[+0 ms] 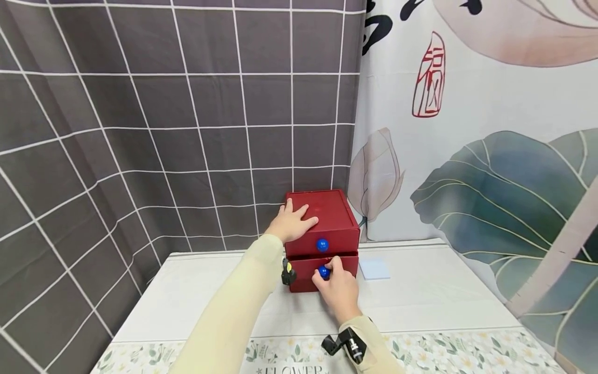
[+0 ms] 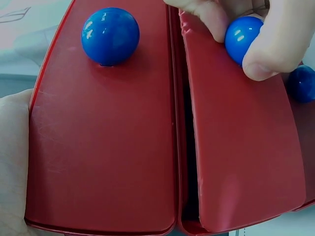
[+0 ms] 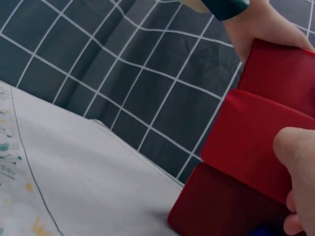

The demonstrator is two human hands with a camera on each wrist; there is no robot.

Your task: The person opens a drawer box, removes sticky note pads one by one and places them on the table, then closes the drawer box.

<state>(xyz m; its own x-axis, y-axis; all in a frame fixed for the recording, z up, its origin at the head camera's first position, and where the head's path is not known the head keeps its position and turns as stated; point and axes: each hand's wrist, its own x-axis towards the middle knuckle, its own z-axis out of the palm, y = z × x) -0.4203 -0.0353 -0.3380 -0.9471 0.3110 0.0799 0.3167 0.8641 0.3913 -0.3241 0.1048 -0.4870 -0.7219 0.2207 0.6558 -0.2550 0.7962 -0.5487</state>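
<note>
A red drawer cabinet (image 1: 327, 205) with round blue knobs stands on the table by the curtain. My left hand (image 1: 287, 224) rests on its top with fingers spread, and its palm side (image 2: 12, 162) shows along the cabinet's edge in the left wrist view. My right hand (image 1: 343, 291) pinches the blue knob (image 2: 241, 39) of the middle drawer (image 2: 241, 132) between thumb and fingers. That drawer sticks out a little, with a dark gap along its upper edge. Above it the top drawer (image 2: 108, 137) is closed. The bottom drawer (image 3: 216, 201) sits below, hidden in the head view.
To the right of the cabinet a pale blue square pad (image 1: 375, 269) lies on the white table cover (image 1: 411, 296). A dark checked curtain (image 1: 210, 104) hangs behind and to the left, a printed lotus curtain (image 1: 402, 104) to the right. Floral trim runs along the near edge.
</note>
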